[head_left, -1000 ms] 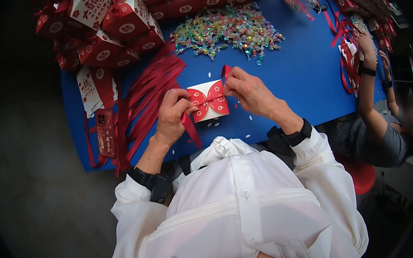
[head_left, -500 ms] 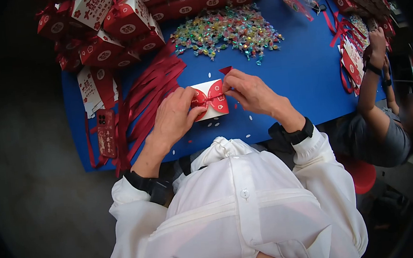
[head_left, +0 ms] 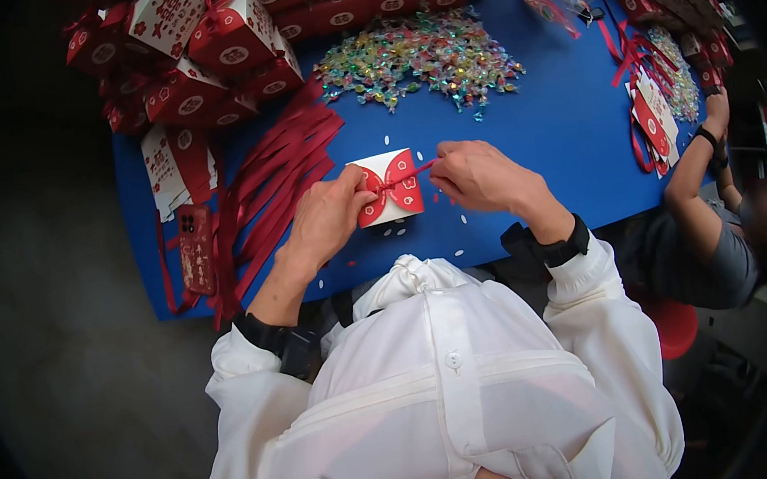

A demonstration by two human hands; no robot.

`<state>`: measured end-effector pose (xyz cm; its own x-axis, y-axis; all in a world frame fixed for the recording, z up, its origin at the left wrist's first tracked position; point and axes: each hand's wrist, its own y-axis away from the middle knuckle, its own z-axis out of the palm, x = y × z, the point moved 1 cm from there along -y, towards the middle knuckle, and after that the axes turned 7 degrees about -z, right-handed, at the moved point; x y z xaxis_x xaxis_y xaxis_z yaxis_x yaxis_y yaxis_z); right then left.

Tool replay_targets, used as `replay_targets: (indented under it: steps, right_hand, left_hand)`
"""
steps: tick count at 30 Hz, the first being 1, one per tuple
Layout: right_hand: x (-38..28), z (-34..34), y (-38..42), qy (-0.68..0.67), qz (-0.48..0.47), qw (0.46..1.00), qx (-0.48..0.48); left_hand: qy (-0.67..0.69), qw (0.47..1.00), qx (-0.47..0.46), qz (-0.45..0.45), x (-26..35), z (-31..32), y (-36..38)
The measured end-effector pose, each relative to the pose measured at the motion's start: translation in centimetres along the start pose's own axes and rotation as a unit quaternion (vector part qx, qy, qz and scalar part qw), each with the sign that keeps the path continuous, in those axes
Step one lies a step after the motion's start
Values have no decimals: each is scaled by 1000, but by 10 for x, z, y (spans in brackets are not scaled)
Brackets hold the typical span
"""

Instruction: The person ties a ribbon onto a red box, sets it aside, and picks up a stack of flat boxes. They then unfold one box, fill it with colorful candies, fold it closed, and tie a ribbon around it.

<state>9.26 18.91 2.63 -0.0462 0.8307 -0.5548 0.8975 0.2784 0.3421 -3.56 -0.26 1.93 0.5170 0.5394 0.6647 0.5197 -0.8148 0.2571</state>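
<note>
A small white and red box (head_left: pixel 402 194) lies on the blue table in front of me, with a dark red ribbon (head_left: pixel 411 175) across its top. My left hand (head_left: pixel 331 209) is at the box's left side, fingers pinched on the ribbon near the middle of the box top. To the right of the box, my right hand (head_left: pixel 478 176) is closed on the ribbon's other stretch, which runs taut from the box up to my fingers.
Many red ribbons (head_left: pixel 282 180) and a phone (head_left: pixel 196 248) lie at the left, below stacked red boxes (head_left: pixel 221 48). Wrapped candies (head_left: pixel 422 58) are heaped at the back of the blue table (head_left: pixel 557 133). A co-worker's arm (head_left: pixel 691 162) reaches in at the right.
My right hand has moved slightly right, and the ribbon between it and the box is now stretched out. The co-worker's hand at the right has come down toward the boxes.
</note>
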Motion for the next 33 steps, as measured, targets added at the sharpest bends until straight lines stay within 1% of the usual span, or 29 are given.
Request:
replay_targets:
  steps: [1,2,3,4,5,6,8,9,10,11,12,13,15,17,18,19,20,21,22,23,24,25,26,27,29,30,32,33]
  right_hand:
    - [3,10,-8,29,37,988,149]
    - [2,14,-13,57,72,951,294]
    - [-3,17,-18,58,71,952,293]
    - [-10,18,-24,-13,30,932,361]
    - [-14,18,-28,-85,-12,901,424]
    - [-15,20,-31,-86,-14,901,424]
    - [-15,25,-36,-277,-64,888,363]
    - [-12,27,-38,-303,-100,891,322]
    - [-10,26,-38,-303,-100,891,322]
    - [-11,23,-37,-277,-129,906,294]
    - [-11,21,-37,-250,-157,918,265]
    - [-8,21,-37,-250,-155,918,265]
    - [-4,22,-38,-205,-139,939,240]
    - [-8,21,-38,-182,-136,943,242]
    - [-9,20,-38,-158,-136,947,243]
    - [-9,20,-39,-158,-137,947,243]
    - [-10,20,-40,-149,-130,952,235]
    - [-10,20,-41,-140,-123,956,227]
    - [-9,21,-41,-140,-124,956,228]
    - [-9,21,-41,-141,-119,956,230]
    - [-8,22,-41,-141,-113,956,232]
    - [-9,20,-40,-141,-113,956,232]
    - [-10,17,-39,-159,-104,955,228]
    - [-11,15,-38,-177,-96,954,223]
    - [-11,17,-39,-171,-99,955,222]
    - [-11,17,-39,-165,-101,956,221]
    - [-12,15,-39,-167,-91,959,212]
    - [-13,15,-39,-169,-80,961,203]
  left_hand:
    - [-9,1000,-3,0,0,0,0]
    - [-8,1000,-3,0,-1,0,0]
    - [-9,1000,-5,13,-2,0,-1]
    - [-10,1000,-6,26,-3,-1,-1]
    - [-11,1000,-5,24,-5,0,-1]
    - [-3,999,-4,31,-7,1,-1]
    - [5,999,-3,39,-7,2,-2]
    - [14,999,-4,31,-7,1,-1]
    - [22,999,-5,22,-8,1,-1]
    - [22,999,-5,22,-9,2,0]
    - [59,998,-5,8,-10,3,1]
    - [97,995,-7,-5,-11,4,1]
    - [110,994,-17,-15,-14,4,0]
    - [120,992,-27,-27,-16,-1,-1]
    - [226,963,-89,-113,-16,-5,-3]
    - [326,913,-149,-197,-17,-7,-3]
    - [326,913,-148,-197,-22,-9,-3]
    - [449,846,-210,-196,-28,-10,-3]
    - [562,759,-268,-189,-31,-9,-3]
    - [607,732,-261,-168,-29,-6,-2]
    - [607,732,-262,-168,-29,-3,0]
    - [613,733,-239,-170,-30,-1,1]
    - [620,735,-216,-172,-30,1,3]
    - [620,735,-216,-172,-29,3,4]
    - [559,789,-187,-177,-29,5,7]
    - [559,788,-187,-177,-27,7,8]
    - [461,875,-130,-71,-24,9,8]
    - [461,875,-129,-70,-24,10,7]
